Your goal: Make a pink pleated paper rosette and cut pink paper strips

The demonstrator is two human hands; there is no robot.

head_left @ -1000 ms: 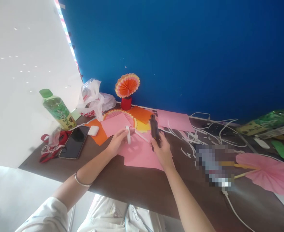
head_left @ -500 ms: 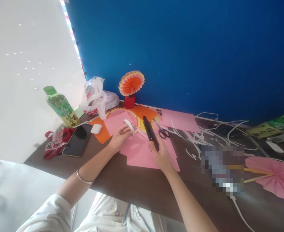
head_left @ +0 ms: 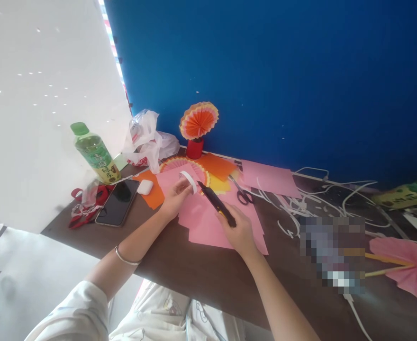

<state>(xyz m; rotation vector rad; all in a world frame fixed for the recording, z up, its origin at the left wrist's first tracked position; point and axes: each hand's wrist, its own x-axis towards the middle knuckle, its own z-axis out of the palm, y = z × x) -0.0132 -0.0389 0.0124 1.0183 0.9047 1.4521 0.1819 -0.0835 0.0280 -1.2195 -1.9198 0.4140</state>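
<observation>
Between the fingertips of my left hand [head_left: 177, 196] is a curved white strip [head_left: 189, 181], held above the pink paper. My right hand [head_left: 239, 227] is wrapped round a black tool [head_left: 216, 202] that looks like a utility knife, its tip pointing up and left close beside the strip. Pink sheets [head_left: 208, 229] lie under both hands. Behind them are a pleated pink paper fan with a yellow-orange edge [head_left: 185, 164], a yellow sheet [head_left: 220, 183] and an orange sheet [head_left: 216, 166]. Scissors [head_left: 244, 195] rest just beyond my right hand.
A green-capped bottle [head_left: 96, 156], a phone [head_left: 118, 203], a white case [head_left: 145, 187] and a plastic bag [head_left: 146, 142] stand or lie left. An orange paper flower [head_left: 199, 121] in a red holder [head_left: 194, 149] is at the back. White cables [head_left: 297, 208] and a pink fan [head_left: 407, 270] are right.
The black tool has tilted to the left, and its tip has come next to the white strip. The whole view has shifted slightly.
</observation>
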